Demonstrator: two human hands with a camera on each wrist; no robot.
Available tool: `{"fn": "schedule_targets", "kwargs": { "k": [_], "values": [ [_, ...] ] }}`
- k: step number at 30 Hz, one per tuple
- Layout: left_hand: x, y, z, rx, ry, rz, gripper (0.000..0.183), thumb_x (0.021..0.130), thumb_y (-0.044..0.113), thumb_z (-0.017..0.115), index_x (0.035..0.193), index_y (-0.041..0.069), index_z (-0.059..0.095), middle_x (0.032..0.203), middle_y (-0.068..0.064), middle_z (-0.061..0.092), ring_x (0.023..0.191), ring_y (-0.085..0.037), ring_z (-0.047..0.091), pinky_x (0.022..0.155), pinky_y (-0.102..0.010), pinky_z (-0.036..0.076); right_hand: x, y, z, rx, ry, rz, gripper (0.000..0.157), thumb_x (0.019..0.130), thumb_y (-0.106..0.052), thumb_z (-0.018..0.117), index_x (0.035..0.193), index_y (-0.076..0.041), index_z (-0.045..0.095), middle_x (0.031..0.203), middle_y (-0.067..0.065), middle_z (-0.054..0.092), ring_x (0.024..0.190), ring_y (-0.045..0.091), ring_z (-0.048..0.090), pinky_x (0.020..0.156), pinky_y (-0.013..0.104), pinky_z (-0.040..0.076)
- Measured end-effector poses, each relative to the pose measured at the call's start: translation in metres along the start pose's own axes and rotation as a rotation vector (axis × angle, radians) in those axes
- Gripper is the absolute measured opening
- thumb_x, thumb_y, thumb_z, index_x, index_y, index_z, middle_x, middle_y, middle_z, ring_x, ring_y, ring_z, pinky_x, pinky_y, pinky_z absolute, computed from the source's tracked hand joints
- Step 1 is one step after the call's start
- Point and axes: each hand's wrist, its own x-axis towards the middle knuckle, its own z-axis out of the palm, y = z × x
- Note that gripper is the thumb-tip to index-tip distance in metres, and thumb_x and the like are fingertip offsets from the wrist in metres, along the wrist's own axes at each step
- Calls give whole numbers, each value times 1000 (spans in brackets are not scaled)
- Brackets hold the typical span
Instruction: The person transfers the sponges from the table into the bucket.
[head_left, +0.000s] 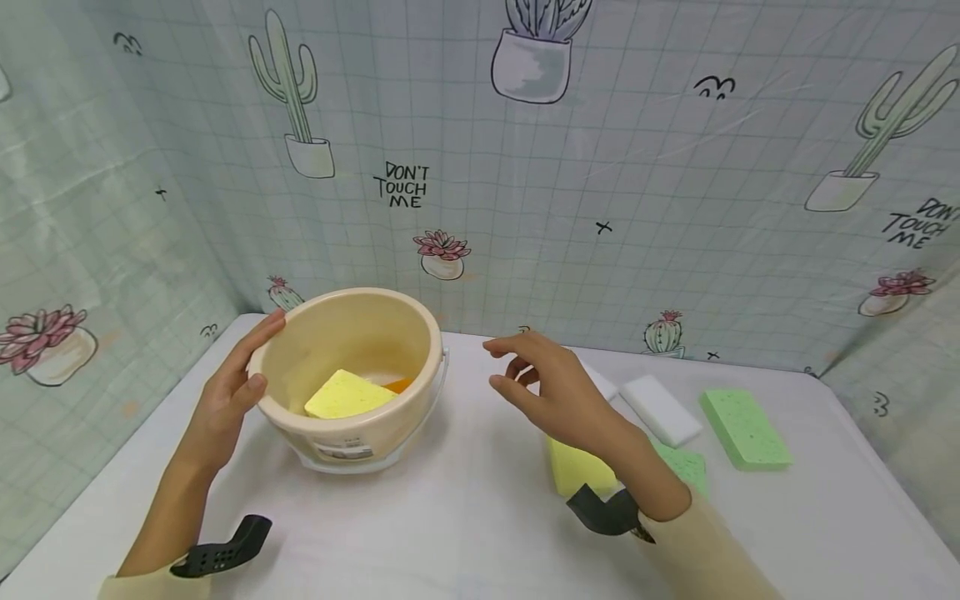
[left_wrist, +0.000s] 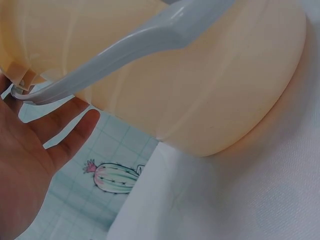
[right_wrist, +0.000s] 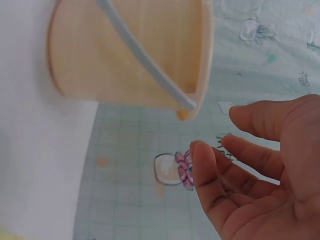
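Observation:
A cream bucket [head_left: 341, 333] stands at the left on the white table. Inside lies a yellow sponge [head_left: 348, 395], with part of an orange piece [head_left: 399, 385] showing behind it. My left hand [head_left: 228, 400] grips the bucket's left rim, thumb over the edge and fingers along the outer side. The bucket's pale grey handle [left_wrist: 145, 40] hangs down against its wall. To the right of the bucket, my right hand [head_left: 558, 383] hovers with loosely bent fingers and holds nothing. Partly hidden under the right forearm is another yellow sponge [head_left: 576, 467] on the table.
Toward the right of the table lie a green sponge [head_left: 746, 429], a second green sponge [head_left: 686, 467] partly covered by the forearm, and a white sponge [head_left: 660, 408]. Another white piece [head_left: 598, 379] shows behind the right hand. A cactus-print curtain [head_left: 480, 167] hangs behind the table.

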Motion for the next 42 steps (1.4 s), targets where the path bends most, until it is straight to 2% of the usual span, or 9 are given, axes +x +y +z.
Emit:
{"fn": "schedule_targets", "kwargs": {
  "k": [12,18,26,29,34,38,42],
  "values": [
    [0,-1,0,-71,-9,49,54,96,24,44,148,15,36,157,0,23,142,-17,20,110,-29,25,-51,36,4,-1,102,15,38,89,-16,69,126,-14,59,113,-3,60,82,7,59,71,25,54],
    [0,-2,0,-105,-8,61,54,96,24,45,148,14,36,157,-1,23,142,-18,20,110,-29,23,-75,47,4,-26,110,63,40,88,-18,71,126,-16,58,113,-4,59,85,9,58,69,24,53],
    [0,-1,2,-97,-2,64,54,96,24,45,148,14,36,156,-1,24,141,-17,20,111,-32,22,-104,57,2,-48,134,122,44,87,-18,72,128,-14,56,115,4,58,89,15,56,68,24,53],
    [0,-1,3,-81,2,47,54,96,25,45,148,15,36,156,0,24,141,-17,20,111,-33,23,-114,58,4,-70,143,174,46,86,-20,72,128,-10,55,115,4,57,82,12,57,64,24,52],
    [1,-1,3,-54,9,43,54,96,26,43,148,16,36,156,1,24,141,-17,21,112,-36,22,-128,57,8,-182,166,277,53,84,-25,74,129,-6,54,105,2,54,73,9,50,60,23,46],
    [1,0,4,-50,15,43,54,96,26,44,148,17,37,156,1,25,141,-16,21,111,-33,23,-135,56,12,-224,193,333,56,83,-28,75,130,-5,53,110,3,55,78,11,47,64,24,44],
    [0,0,4,-95,10,53,54,96,25,45,148,15,37,156,0,24,141,-17,20,111,-30,23,-139,54,16,-241,207,388,61,85,-33,73,132,-3,50,114,7,55,83,13,47,69,29,44]
  ]
}}
